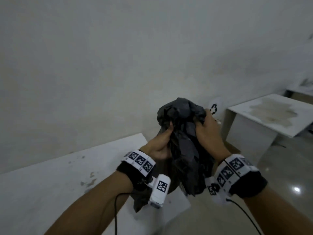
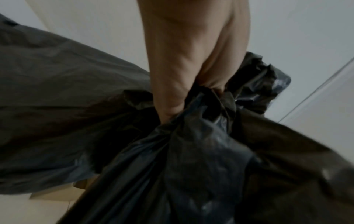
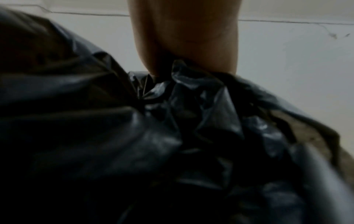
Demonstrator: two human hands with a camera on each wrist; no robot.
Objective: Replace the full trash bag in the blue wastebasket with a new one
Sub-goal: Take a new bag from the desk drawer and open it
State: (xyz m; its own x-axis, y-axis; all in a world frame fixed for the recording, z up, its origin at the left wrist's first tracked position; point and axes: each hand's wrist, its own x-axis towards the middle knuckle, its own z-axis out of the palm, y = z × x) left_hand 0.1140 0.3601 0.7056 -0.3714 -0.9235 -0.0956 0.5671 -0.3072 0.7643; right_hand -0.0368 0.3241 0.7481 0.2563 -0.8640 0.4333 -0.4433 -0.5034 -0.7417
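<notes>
A crumpled black trash bag point(image 1: 184, 141) hangs in the air between my two hands in the head view. My left hand point(image 1: 162, 141) grips its left side with thumb and curled fingers. My right hand point(image 1: 206, 128) clutches the bunched plastic at the upper right. The left wrist view shows my left hand point(image 2: 191, 84) pinching gathered folds of the bag point(image 2: 191, 159). My right hand point(image 3: 187, 50) in the right wrist view digs into the dark bag point(image 3: 153, 136). The blue wastebasket is not visible in any view.
A white tabletop point(image 1: 59, 184) lies low at the left, with scuff marks. A second white table point(image 1: 271, 112) with a stained top stands at the right. A pale wall point(image 1: 118, 56) fills the background. Glossy floor point(image 1: 288, 175) shows at the lower right.
</notes>
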